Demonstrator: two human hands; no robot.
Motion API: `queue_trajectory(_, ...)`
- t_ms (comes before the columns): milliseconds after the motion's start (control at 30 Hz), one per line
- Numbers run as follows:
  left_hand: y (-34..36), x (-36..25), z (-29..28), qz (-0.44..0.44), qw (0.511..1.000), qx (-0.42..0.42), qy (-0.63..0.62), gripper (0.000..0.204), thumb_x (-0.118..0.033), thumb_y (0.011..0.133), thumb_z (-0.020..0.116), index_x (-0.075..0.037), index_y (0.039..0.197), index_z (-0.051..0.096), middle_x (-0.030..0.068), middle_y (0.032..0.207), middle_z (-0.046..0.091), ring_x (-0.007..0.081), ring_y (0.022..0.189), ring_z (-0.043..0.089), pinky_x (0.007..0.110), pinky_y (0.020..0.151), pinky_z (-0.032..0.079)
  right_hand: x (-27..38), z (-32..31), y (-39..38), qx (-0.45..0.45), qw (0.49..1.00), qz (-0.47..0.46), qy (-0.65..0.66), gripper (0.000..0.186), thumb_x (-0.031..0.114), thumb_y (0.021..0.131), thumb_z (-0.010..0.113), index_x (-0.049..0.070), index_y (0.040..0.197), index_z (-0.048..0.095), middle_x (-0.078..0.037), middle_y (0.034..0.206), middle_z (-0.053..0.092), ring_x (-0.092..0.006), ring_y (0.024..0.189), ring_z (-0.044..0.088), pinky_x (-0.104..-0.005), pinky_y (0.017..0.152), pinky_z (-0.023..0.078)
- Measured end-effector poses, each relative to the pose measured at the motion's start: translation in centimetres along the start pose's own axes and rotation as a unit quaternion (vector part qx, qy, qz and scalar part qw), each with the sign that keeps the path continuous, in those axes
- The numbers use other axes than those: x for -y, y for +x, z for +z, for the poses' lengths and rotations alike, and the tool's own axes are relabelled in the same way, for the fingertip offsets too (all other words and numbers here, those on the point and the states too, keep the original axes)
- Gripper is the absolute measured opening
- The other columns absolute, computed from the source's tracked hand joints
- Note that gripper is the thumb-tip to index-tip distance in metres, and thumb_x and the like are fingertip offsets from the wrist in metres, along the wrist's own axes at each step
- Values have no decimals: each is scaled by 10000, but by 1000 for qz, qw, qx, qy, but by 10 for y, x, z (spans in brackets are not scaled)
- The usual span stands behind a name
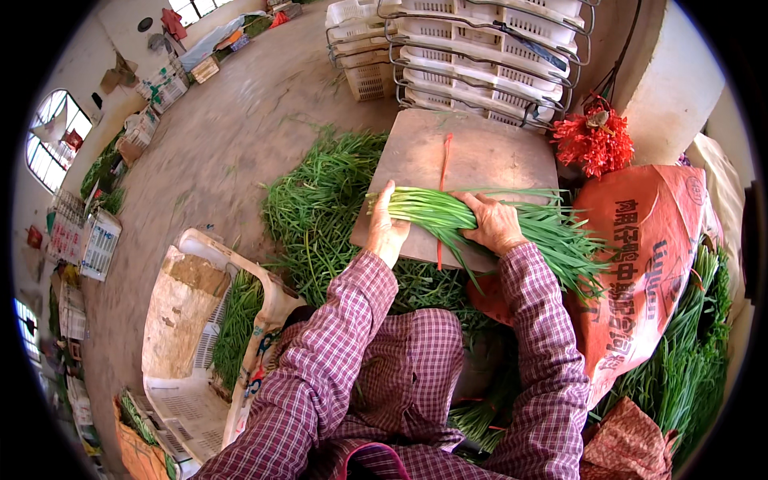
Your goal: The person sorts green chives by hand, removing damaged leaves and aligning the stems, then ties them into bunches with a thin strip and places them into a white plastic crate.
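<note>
A bundle of garlic chives (428, 208) lies across a square board (496, 152), pale stem ends to the left, green leaves hanging over the right edge. My left hand (387, 230) is closed about the stem ends, thumb up; its other fingers are partly hidden. Over the middle of the bundle, my right hand (494, 223) grips the leaves from above. A thin red strip (446, 164) runs along the board and passes beneath the chives. More loose chives (320, 204) are heaped on the floor left of the board and below it.
Stacked white crates (480, 60) with metal handles stand behind the board. Red strips (594, 136) hang by the pillar. To the right, a red sack (632, 280) leans beside more greens (676, 376). A worn white crate (184, 376) with chives stands at left.
</note>
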State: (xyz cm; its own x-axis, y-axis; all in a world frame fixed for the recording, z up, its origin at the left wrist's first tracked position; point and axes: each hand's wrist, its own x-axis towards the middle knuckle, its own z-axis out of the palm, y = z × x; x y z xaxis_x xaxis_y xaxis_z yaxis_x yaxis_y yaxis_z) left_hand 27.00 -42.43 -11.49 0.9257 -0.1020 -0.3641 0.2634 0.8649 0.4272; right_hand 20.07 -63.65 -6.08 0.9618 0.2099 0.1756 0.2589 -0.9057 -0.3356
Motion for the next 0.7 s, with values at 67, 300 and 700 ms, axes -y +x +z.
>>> queue_trajectory(67, -3, -12, -9, 10, 998, 25, 63, 235, -266, 848, 745, -109, 930, 590, 48, 949, 636, 197, 930, 605, 395, 905, 481, -11, 0, 16, 55, 998, 28, -2, 727, 258, 660, 772, 318, 1336, 510, -72, 1013, 677, -314, 948, 655, -425, 819, 517)
queue_trajectory(300, -45, -45, 29, 355, 604, 158, 696, 967, -172, 701, 775, -96, 1505, 243, 155, 1546, 238, 283, 1449, 201, 492, 1196, 147, -45, -5, 58, 226, 969, 68, 69, 732, 350, 665, 780, 315, 1354, 536, -90, 1090, 704, -279, 1027, 657, -374, 913, 495)
queue_trajectory(700, 31, -4, 66, 172, 316, 298, 884, 924, -357, 641, 804, -65, 1411, 384, 154, 1369, 463, 315, 1328, 389, 515, 1110, 271, -14, -24, 41, -42, 995, -14, -92, 957, 507, 629, 828, 215, 1438, 408, -75, 1309, 509, -290, 1222, 470, -483, 1030, 344)
